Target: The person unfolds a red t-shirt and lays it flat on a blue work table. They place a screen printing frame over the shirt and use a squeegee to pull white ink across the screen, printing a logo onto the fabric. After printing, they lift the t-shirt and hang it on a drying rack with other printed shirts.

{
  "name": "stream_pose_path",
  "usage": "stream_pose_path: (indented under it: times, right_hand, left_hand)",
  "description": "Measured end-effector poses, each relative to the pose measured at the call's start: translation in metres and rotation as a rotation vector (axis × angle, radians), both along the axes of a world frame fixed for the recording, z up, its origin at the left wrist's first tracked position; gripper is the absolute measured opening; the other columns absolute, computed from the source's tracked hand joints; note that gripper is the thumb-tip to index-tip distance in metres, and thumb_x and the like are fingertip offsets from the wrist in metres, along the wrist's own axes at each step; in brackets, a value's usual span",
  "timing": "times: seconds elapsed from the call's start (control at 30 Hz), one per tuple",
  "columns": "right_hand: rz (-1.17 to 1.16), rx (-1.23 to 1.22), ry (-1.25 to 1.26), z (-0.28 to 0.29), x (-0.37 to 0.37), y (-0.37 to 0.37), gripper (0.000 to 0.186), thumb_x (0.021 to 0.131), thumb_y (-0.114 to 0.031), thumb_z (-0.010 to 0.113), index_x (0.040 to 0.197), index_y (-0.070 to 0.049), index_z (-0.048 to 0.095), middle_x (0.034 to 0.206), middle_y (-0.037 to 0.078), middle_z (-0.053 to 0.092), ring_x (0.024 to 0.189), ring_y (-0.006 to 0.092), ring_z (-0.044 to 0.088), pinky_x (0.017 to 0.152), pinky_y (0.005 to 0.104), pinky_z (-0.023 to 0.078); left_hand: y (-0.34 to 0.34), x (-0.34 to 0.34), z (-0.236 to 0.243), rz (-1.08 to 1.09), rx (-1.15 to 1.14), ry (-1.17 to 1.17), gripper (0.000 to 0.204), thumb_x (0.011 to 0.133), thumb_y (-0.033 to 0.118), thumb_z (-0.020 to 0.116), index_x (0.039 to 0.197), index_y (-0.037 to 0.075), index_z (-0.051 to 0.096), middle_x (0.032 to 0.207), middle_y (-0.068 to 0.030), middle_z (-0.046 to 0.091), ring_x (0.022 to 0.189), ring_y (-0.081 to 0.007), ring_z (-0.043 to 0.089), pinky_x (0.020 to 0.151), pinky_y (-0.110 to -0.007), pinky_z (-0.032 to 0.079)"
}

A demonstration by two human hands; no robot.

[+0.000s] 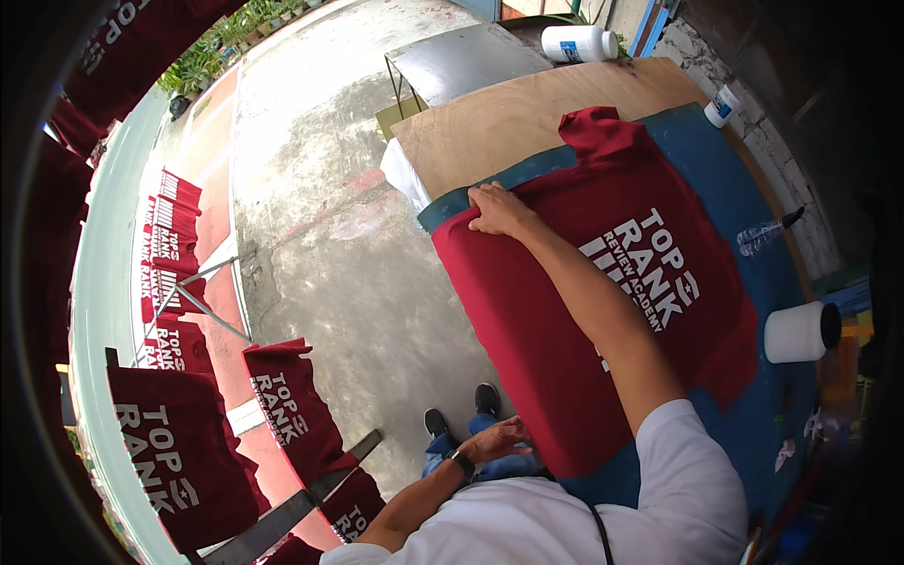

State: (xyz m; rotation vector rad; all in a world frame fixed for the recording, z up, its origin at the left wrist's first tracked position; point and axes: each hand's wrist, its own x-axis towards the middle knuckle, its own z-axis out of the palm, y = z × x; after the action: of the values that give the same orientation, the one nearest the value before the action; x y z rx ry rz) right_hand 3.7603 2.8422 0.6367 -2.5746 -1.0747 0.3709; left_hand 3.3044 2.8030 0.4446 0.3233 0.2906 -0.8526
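A dark red T-shirt (508,348) with white print on it lies spread over a blue-covered board. My right hand (501,209) reaches across it to the far left corner of its hem, its fingers closed on the cloth at the board's edge. My right forearm hides part of the print. Beside the near left edge of the shirt is my left hand (497,440), a dark watch on its wrist. Its fingers are apart and reach toward the shirt's edge; I see nothing held in them.
The blue cover (692,141) lies on a wooden board (490,118). Along the right stand a white jar with a black lid (793,333), a clear bottle (758,237) and white containers (723,105). Printed red shirts hang on racks (212,268) to the left. Beyond the board is a metal table (471,61).
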Motion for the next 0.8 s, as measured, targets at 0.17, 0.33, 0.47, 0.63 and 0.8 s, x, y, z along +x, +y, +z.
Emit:
stream_pose_path:
  times: [0.17, 0.33, 0.47, 0.63, 0.8]
  right_hand:
    - [0.111, -0.011, 0.068, 0.014, 0.004, -0.004, 0.042, 0.087, -0.033, 0.083, 0.115, -0.004, 0.075, 0.12, 0.02, 0.074, 0.121, 0.038, 0.067, 0.106, 0.0469, 0.053]
    - [0.204, -0.051, 0.167, 0.053, 0.016, -0.011, 0.038, 0.092, -0.034, 0.078, 0.109, 0.0, 0.076, 0.104, 0.02, 0.079, 0.096, 0.0352, 0.076, 0.087, 0.0456, 0.058]
    - [0.118, -0.052, 0.299, 0.108, 0.023, -0.024, 0.036, 0.095, -0.032, 0.076, 0.113, -0.001, 0.078, 0.096, 0.014, 0.078, 0.072, 0.0237, 0.072, 0.069, 0.0387, 0.057]
    - [0.053, 0.084, 0.271, 0.188, 0.025, -0.066, 0.037, 0.097, -0.033, 0.076, 0.117, -0.002, 0.079, 0.093, 0.008, 0.078, 0.065, 0.0169, 0.067, 0.064, 0.0341, 0.055]
    - [-0.134, 0.207, 0.112, 0.294, 0.023, -0.135, 0.035, 0.103, -0.036, 0.073, 0.116, -0.004, 0.08, 0.096, 0.003, 0.077, 0.071, 0.0113, 0.065, 0.066, 0.0298, 0.056]
  left_hand:
    - [0.004, 0.005, 0.034, -0.096, 0.165, 0.078, 0.059, 0.103, 0.018, 0.075, 0.155, 0.008, 0.05, 0.148, -0.0054, 0.062, 0.132, -0.0219, 0.063, 0.113, -0.041, 0.054]
    - [0.017, -0.005, 0.117, -0.112, 0.365, -0.057, 0.062, 0.097, 0.018, 0.083, 0.15, 0.003, 0.054, 0.141, -0.008, 0.066, 0.127, -0.0209, 0.066, 0.109, -0.037, 0.056]
    - [0.029, 0.001, 0.16, -0.301, 0.626, -0.287, 0.054, 0.098, 0.023, 0.083, 0.142, 0.004, 0.058, 0.133, -0.011, 0.07, 0.12, -0.0201, 0.069, 0.101, -0.039, 0.058]
    - [0.024, 0.007, 0.212, -0.138, 0.81, -1.015, 0.044, 0.098, 0.02, 0.083, 0.133, 0.003, 0.064, 0.119, -0.0112, 0.073, 0.107, -0.0201, 0.071, 0.092, -0.038, 0.057]
    - [0.053, 0.015, 0.31, -0.081, 1.055, -1.321, 0.042, 0.093, 0.016, 0.087, 0.126, 0.002, 0.067, 0.113, -0.0113, 0.074, 0.104, -0.0223, 0.072, 0.087, -0.037, 0.057]
